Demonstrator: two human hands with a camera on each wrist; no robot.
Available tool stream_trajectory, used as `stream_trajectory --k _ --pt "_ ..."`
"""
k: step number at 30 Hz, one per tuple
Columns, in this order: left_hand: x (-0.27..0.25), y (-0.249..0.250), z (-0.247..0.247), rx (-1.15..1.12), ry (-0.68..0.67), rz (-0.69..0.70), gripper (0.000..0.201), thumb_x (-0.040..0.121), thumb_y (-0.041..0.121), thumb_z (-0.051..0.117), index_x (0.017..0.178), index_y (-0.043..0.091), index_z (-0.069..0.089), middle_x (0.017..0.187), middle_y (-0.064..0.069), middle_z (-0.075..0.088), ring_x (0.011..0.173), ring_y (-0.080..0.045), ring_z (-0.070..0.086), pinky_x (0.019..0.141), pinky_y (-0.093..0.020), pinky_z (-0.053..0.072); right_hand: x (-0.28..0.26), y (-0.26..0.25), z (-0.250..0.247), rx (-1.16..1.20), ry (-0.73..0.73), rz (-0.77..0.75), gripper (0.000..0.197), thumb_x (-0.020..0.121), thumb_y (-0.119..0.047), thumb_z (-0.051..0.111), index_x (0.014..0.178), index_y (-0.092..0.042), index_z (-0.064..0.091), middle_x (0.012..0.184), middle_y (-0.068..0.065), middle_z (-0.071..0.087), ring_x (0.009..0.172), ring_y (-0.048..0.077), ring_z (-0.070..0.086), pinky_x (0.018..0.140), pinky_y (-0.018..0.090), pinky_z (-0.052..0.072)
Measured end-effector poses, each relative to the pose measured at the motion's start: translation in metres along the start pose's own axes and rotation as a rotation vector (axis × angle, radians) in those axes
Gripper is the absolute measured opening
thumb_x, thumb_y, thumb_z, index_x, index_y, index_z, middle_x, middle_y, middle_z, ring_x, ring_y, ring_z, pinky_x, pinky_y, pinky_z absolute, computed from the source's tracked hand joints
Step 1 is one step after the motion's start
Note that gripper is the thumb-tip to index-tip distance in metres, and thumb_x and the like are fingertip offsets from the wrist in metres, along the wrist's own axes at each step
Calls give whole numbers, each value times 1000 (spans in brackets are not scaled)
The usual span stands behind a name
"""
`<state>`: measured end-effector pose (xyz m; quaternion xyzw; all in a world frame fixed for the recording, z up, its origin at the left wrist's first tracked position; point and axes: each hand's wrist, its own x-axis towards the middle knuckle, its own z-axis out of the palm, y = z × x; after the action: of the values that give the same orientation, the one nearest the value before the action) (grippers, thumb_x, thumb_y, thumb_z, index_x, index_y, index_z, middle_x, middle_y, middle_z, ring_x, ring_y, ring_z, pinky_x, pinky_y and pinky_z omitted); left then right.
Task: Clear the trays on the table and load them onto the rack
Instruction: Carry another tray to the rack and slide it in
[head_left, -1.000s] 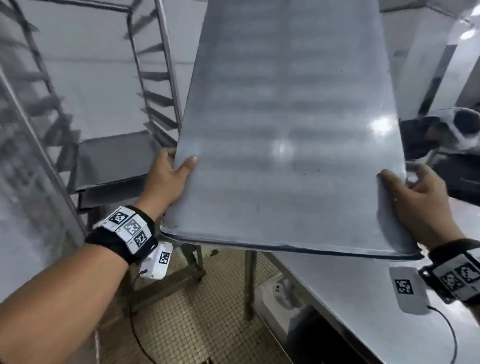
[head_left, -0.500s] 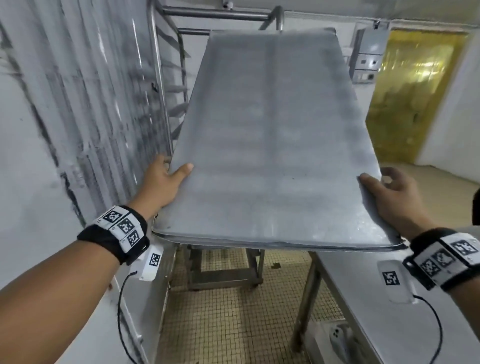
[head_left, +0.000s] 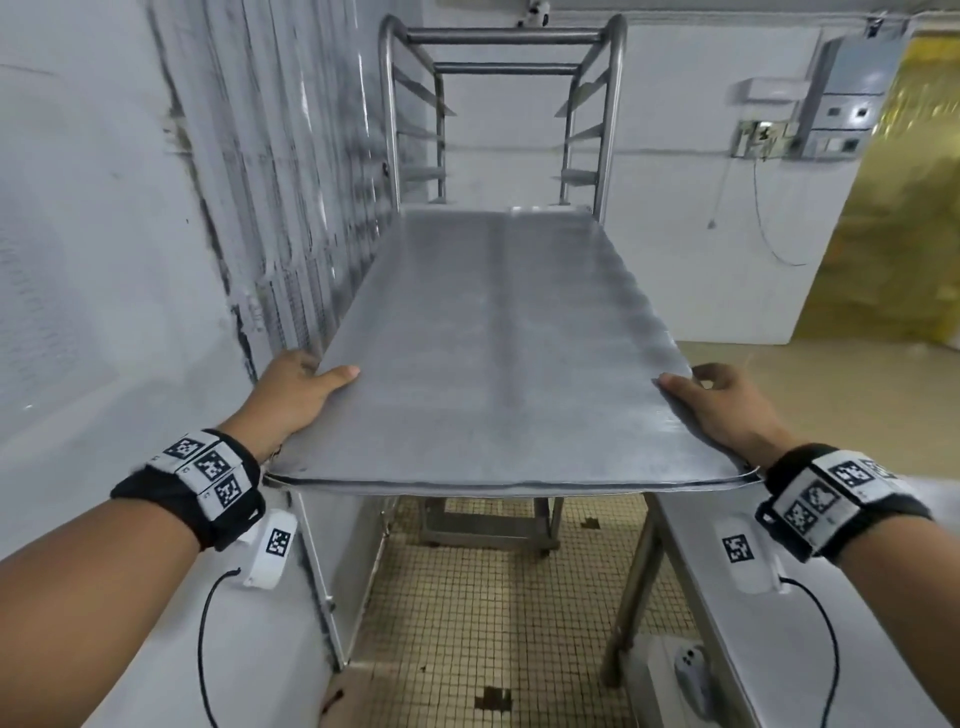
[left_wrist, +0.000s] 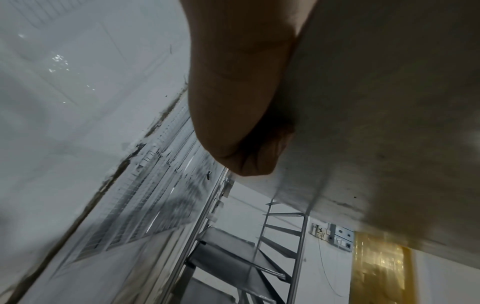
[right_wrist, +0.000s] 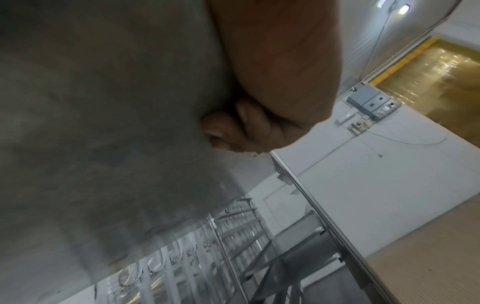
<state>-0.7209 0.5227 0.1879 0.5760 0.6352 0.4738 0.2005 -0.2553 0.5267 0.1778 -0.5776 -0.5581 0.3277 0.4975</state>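
White-panelled room with a small-tiled floor (head_left: 483, 613); a yellow strip curtain (head_left: 893, 208) fills the doorway at the right edge of the frame, and a steel table (head_left: 810, 670) runs along the lower right. The rack (head_left: 501, 36) stands at upper centre, its angled side runners visible on both uprights. The tray (head_left: 493, 353), bare of any load, occupies the middle of the frame, held roughly level and lengthwise toward the rack. The left hand (head_left: 296, 389) grips its near left edge, thumb on top and fingers curled beneath, as the left wrist view confirms; the right hand (head_left: 727, 405) grips the near right edge likewise. Change noted: one second ago the tray was tipped steeply upward over the table corner with the rack off to the upper left; half a second ago it was still tilted, with the rack partly behind it. It now lies near flat, squared to the rack opening, its far edge at or just inside the front uprights; whether it rests on runners cannot be determined. Judgement: the carrying stage is over and insertion is in hand. At least one tray (left_wrist: 233, 253) already sits on a lower level, seen in the left wrist view. A skewed entry could catch a runner.
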Motion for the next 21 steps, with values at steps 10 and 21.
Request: stream_trajectory --k 10,21 --pt "-32 -42 -2 122 -110 -186 40 82 43 78 66 12 61 65 -3 65 57 -18 63 50 -25 39 -34 37 8 -298 -94 101 44 89 -47 71 73 -6 65 52 2 58 47 15 48 49 23 33" --pt "-23 -59 7 162 -119 -195 40 83 43 77 69 12 55 65 -7 56 55 -20 54 52 -27 33 -30 43 23 -379 -102 130 48 93 -48 66 81 -2 69 58 0 64 52 14 55 51 24 38"
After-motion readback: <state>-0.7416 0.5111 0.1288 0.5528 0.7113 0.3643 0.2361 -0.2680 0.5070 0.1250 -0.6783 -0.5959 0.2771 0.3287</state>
